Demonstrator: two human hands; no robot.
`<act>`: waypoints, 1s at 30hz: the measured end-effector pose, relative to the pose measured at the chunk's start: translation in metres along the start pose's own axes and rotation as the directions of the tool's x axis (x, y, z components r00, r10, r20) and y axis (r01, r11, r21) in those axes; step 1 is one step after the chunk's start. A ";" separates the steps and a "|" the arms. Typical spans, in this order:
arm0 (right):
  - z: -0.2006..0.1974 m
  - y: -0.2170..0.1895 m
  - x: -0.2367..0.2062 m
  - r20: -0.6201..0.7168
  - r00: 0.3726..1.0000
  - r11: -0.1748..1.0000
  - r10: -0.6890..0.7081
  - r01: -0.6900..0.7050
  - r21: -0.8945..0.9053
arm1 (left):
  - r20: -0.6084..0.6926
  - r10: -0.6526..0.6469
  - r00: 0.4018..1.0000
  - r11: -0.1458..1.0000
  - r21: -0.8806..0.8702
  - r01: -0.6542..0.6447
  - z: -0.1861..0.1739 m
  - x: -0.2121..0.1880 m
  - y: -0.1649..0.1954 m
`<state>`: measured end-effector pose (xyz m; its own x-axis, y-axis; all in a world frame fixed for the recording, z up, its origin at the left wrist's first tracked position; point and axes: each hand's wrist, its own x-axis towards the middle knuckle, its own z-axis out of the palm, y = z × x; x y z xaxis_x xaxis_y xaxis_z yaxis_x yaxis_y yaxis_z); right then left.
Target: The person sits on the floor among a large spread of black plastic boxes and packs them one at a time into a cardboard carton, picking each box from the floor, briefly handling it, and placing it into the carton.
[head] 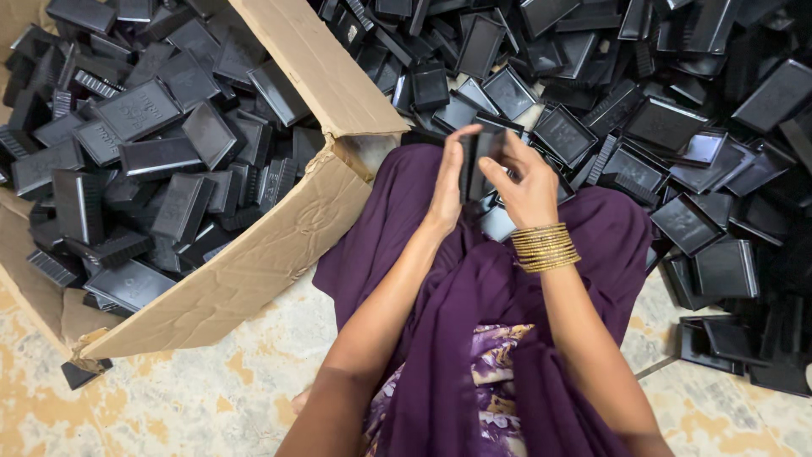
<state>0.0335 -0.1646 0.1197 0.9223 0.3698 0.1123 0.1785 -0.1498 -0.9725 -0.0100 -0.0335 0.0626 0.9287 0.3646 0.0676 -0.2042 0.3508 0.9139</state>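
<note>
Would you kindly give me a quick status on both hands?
Left hand and right hand together over the lap, shut on a black tray. Loose trays ahead, box at left. Nothing between the hands.

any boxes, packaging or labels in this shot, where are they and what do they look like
Cardboard box: left of the person's lap, lying open with flaps spread, plain brown, creased and torn at the edges, filled with black plastic parts.
No separate labels, signs or screens show; some black parts carry small moulded marks, too small to make out.
Loose pile of black parts: on the floor ahead and to the right, unpackaged.
</note>
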 end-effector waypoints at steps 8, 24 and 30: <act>0.002 0.003 0.001 0.014 1.000 0.987 -0.003 0.005 -0.160 | -0.011 0.006 1.000 0.995 0.104 -0.005 -0.001 0.001 0.002; 0.007 0.000 0.001 0.049 0.996 0.984 0.081 -0.072 -0.162 | 0.032 -0.041 0.999 0.986 -0.159 0.046 -0.005 0.001 -0.006; 0.008 0.007 0.000 0.086 0.995 0.957 0.059 -0.032 -0.288 | 0.023 0.017 1.000 1.000 0.018 -0.018 -0.002 -0.002 -0.008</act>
<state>0.0321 -0.1586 0.1115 0.8985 0.4375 0.0365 0.2399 -0.4198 -0.8753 -0.0107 -0.0349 0.0545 0.9318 0.3511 0.0924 -0.2149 0.3284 0.9198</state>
